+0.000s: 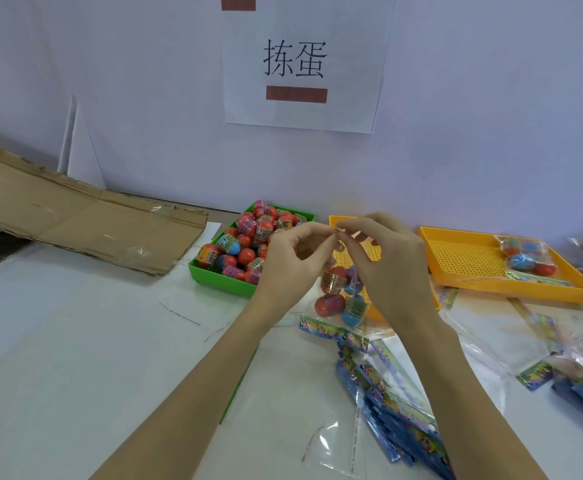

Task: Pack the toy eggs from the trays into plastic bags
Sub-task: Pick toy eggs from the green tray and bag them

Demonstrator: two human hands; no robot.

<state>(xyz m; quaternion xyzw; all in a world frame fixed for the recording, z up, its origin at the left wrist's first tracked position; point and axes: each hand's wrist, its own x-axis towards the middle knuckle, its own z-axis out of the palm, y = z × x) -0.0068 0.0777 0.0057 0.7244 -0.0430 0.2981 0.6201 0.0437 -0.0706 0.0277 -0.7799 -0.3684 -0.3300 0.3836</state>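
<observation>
Nearest the viewer, flat printed bags lie stacked on the white counter. Above them, the left hand and right hand meet, each pinching the top edge of a clear plastic bag that hangs between them and holds several toy eggs. Behind stand a green tray heaped with eggs and a yellow tray carrying one filled bag.

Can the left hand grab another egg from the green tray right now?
Probably not yet: the left hand hovers right by the green tray, nothing between, but its fingers pinch the bag top.
</observation>
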